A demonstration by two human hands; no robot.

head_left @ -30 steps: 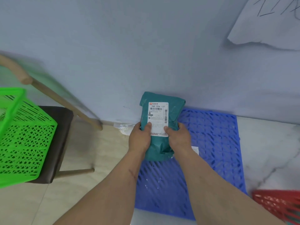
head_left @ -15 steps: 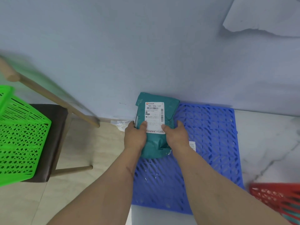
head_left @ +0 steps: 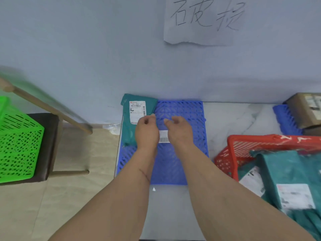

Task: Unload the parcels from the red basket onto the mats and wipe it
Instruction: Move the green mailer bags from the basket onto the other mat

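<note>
A teal parcel with a white label lies flat on the far left corner of the blue grid mat, against the wall. My left hand hovers just right of the parcel, fingers loosely curled and holding nothing. My right hand hangs over the mat's middle, also relaxed and empty. A small white barcode sticker shows on the mat between my hands. The red basket stands at the lower right with several teal parcels inside.
A green plastic basket sits on a dark-seated wooden chair at the left. A brown cardboard box rests on a second blue mat at the far right. A paper with handwriting hangs on the wall.
Both hands have set the teal parcel down flat on the mat's far left corner and let go of it. The view has swung right, bringing in the red basket.
</note>
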